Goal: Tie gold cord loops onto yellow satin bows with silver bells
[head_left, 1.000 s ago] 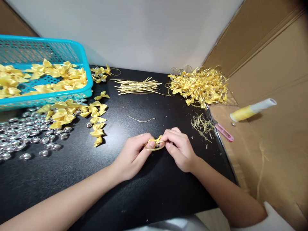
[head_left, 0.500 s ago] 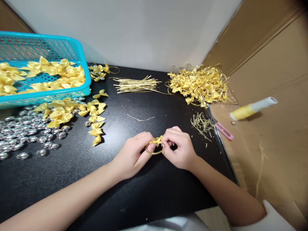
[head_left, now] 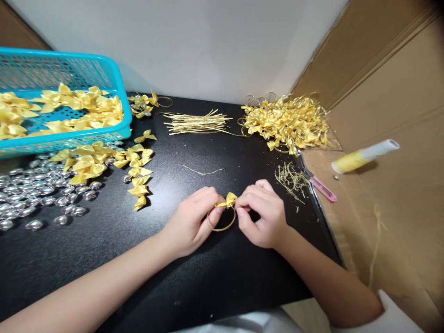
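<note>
Currently, item in hand: one gold ring (head_left: 222,221) with a yellow bow (head_left: 228,200) at its top edge, held low over the middle of the black worktop (head_left: 215,282).

Left hand (head_left: 190,221): fingers pinched on the ring's upper left rim. Right hand (head_left: 262,215): fingers closed narrow on the bow and the ring's top, at the join; whether the tie is finished cannot be told.

Done, by judgement: a large heap of finished bow-and-ring pieces (head_left: 289,122) at the worktop's far right corner, plus a small cluster (head_left: 147,102) beside the basket.

Left, by judgement: loose bows (head_left: 104,164) on the worktop, silver beads (head_left: 38,199) spread at the left, a bundle of gold strips (head_left: 197,123) at the back, one stray strip (head_left: 199,171). Much stock remains.

Containers: turquoise mesh basket (head_left: 114,71), far left, holding many loose yellow bows, roughly one layer deep.

Other: trimmings (head_left: 291,181), pink-handled tool (head_left: 322,189), yellow thread spool (head_left: 364,156) on the cardboard (head_left: 398,217).
</note>
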